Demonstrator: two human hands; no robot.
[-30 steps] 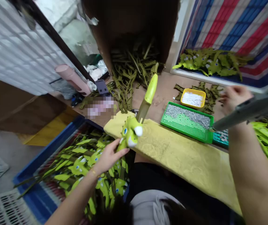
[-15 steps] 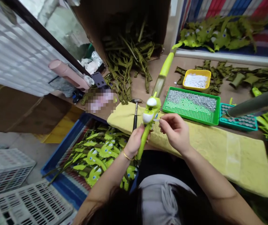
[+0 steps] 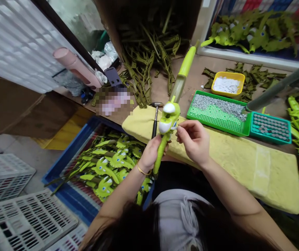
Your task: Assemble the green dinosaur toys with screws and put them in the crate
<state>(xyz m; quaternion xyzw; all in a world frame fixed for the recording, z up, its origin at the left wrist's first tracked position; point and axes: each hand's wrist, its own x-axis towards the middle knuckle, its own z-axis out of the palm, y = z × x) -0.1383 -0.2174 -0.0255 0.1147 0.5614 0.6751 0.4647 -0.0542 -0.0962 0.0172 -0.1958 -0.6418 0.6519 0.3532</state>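
Note:
A long lime-green plastic toy (image 3: 170,115) with white rounded parts slants upward over the yellow padded cloth (image 3: 230,160). Around its lower green part my left hand (image 3: 151,153) is closed, a gold bracelet at the wrist. My right hand (image 3: 195,139) pinches a small white piece (image 3: 174,128) against the toy's right side. A hammer (image 3: 155,120) with a black handle lies on the cloth, left of the toy. The far tips of my left fingers are hidden behind the toy.
Beyond the cloth stand a green tray (image 3: 217,122) of small metal parts, a teal tray (image 3: 271,136) of round pieces and a yellow tray (image 3: 228,93) of white pieces. A blue crate (image 3: 58,170) holds finished-looking green toys at the lower left. A metal pole (image 3: 282,85) crosses the right.
The camera view has shifted slightly, so the trays sit further right and more of the teal tray shows. Both hands keep their hold at the toy, with little visible motion.

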